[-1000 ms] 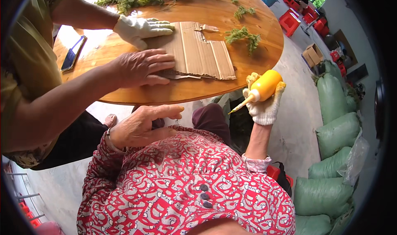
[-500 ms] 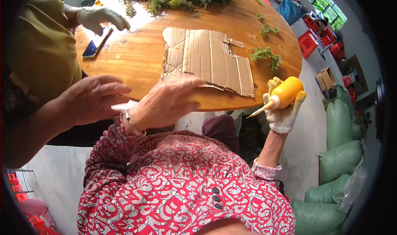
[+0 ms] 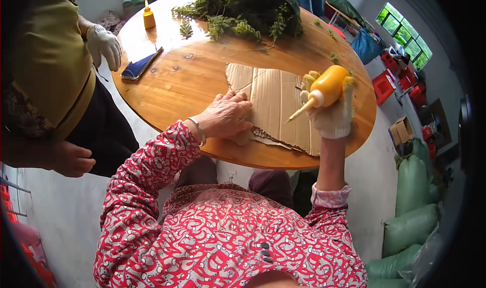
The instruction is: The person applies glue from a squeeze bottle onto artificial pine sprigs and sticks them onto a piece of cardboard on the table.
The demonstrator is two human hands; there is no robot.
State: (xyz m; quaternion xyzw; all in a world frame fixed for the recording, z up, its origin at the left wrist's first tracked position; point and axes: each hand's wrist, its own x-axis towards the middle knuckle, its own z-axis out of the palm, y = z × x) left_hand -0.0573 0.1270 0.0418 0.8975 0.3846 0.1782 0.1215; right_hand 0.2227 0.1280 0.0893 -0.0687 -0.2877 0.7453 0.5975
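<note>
My right hand [image 3: 329, 117], in a white knitted glove with yellow-stained fingertips, grips a yellow squeeze bottle [image 3: 331, 85]. The bottle is tilted, its long pale nozzle pointing down and left above a piece of corrugated cardboard [image 3: 276, 98]. That cardboard lies flat near the table's front edge and has torn, ragged sides. Bare, with a bracelet at the wrist, my left hand [image 3: 227, 117] is closed on the cardboard's near left edge. Its bent fingers hide that corner.
A heap of green sprigs [image 3: 228, 14] covers the far side of the round wooden table [image 3: 167, 93]. A phone [image 3: 142, 65] and a second yellow bottle [image 3: 149, 17] are at left. A co-worker [image 3: 55, 80], one hand gloved, stands there. Green sacks [image 3: 412, 186] line the right floor.
My left hand has come down onto the cardboard's edge. The bottle in my right hand has moved over the cardboard. The co-worker's hands have drawn back from the table, and the view has shifted.
</note>
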